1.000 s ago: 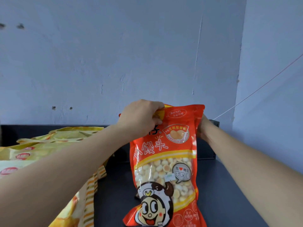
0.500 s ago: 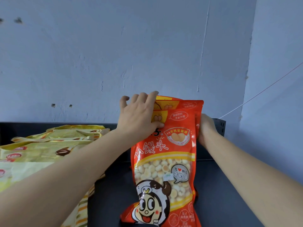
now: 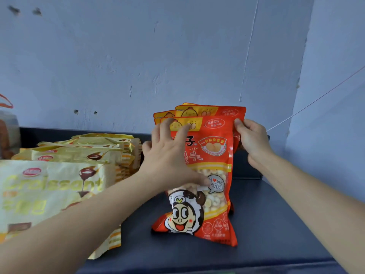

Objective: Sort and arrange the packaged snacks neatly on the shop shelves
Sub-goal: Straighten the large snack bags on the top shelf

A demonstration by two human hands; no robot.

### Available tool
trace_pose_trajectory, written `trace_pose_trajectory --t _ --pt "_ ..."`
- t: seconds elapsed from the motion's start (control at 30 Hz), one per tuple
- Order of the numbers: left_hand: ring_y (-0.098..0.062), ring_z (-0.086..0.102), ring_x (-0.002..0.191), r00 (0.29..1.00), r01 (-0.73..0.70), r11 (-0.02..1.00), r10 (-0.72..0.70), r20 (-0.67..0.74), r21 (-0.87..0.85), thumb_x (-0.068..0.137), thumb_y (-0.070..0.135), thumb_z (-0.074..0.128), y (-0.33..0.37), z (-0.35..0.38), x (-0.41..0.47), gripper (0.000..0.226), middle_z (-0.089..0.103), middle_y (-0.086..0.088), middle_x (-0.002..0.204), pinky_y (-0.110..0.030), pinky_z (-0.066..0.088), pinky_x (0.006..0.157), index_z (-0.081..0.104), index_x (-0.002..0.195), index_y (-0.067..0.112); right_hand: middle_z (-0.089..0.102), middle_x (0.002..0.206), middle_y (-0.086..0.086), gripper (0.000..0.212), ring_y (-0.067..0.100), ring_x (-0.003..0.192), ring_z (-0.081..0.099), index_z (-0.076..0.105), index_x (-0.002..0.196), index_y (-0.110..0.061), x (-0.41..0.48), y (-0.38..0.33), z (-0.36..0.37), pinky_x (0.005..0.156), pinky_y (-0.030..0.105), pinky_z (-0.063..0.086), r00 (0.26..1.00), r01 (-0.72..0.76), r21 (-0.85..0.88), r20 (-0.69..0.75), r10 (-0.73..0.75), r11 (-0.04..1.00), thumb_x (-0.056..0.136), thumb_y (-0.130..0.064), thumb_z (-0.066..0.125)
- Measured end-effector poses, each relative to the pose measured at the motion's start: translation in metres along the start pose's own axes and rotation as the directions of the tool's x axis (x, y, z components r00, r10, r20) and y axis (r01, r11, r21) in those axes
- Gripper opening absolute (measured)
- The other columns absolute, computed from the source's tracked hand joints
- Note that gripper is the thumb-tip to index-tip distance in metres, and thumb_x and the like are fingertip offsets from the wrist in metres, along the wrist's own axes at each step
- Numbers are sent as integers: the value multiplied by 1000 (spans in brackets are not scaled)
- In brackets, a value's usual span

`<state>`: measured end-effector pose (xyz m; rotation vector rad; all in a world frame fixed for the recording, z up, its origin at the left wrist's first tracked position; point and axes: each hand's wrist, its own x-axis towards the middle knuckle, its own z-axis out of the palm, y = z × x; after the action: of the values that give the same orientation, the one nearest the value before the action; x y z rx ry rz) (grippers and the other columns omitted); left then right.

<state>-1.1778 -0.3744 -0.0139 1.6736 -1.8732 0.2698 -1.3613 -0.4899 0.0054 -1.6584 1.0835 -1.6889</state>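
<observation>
Fingers of your L hand, curled over the top a sec ago, now lie spread flat on the front red bag. R hand pinches its right edge. Bag stands upright on the shelf, beside the croissant packs. Prob. only squaring-up left.

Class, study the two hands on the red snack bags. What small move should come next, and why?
Probably press the front red bag back with the left hand, flat on its face, while the right hand pinches its top corner. Its top sits lower than the two bags behind, so the row looks uneven.
</observation>
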Motion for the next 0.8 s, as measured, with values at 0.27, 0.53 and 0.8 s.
trace_pose_trajectory --t 0.27,0.53,0.8 --pt "-26 -34 140 976 -105 993 113 188 -53 55 53 87 2 31 -33 134 -37 16 149 -51 32 110 -8 149 42 70 82 1 32 16 74 66 60 84 -17 -3 -1 9 59 27 49 988 -138 87 -56 143 987 97 -43 48" --pt "-38 1 141 950 -224 954 259 -173 198 46 64 84 -10 57 -25 125 -6 -10 158 -53 31 109 21 148 26 71 109 -4 60 19 112 62 70 99 -33 -29 0 -2 104 47 41 981 -169 138 124 152 976 77 -81 41" --pt "-11 -19 144 973 -136 927 58 -222 -350 58 36 90 -32 46 -30 133 -26 20 149 -35 18 113 -6 150 38 63 118 -13 81 6 110 59 45 127 -35 -65 13 -16 95 32 45 942 -60 26 332 48 998 58 -67 71"
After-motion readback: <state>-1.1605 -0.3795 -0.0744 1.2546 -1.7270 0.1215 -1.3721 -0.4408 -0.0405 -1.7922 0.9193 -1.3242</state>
